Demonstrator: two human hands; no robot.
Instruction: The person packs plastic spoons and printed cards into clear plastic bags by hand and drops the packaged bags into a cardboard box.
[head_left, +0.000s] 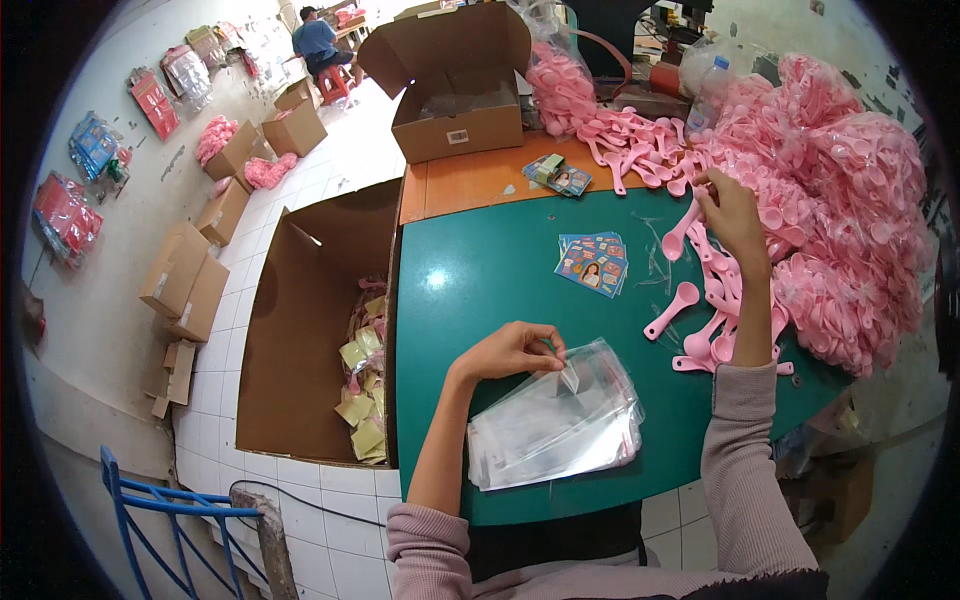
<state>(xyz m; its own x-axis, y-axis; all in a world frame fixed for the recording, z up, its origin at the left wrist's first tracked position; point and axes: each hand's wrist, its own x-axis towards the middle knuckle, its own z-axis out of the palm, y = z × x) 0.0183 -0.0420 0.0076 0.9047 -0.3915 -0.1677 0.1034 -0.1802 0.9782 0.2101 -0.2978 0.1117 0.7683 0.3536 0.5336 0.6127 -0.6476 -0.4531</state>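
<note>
Head view: the left hand (pixel 520 350) is at the centre of the frame, over the upper edge of a stack of clear plastic bags (pixel 550 430). Its thumb and forefinger are drawn narrow at a raised corner of the top bag and appear to pinch it; the other fingers are curled. The stack lies slightly fanned at the lower centre of the frame, on a green table (pixel 460 350).

The right hand (pixel 735 215) is right of centre in the upper half. Its fingertips are closed on the handle end of a pink spoon (pixel 675 243), whose bowl points toward the lower left. Whether the bowl touches the table cannot be determined.

Loose pink spoons (pixel 698 343) lie below the right hand and beside its forearm, some overlapping. Further spoons form a heap (pixel 640 140) at the upper right of centre, next to a large pile of bagged spoons (pixel 840 200) filling the right of the frame. Fanned printed cards (pixel 593 265) lie between the two hands, slightly above centre; a second card bundle (pixel 557 175) lies above them. An open carton (pixel 300 340) at left of centre contains filled packets (pixel 365 370).
</note>
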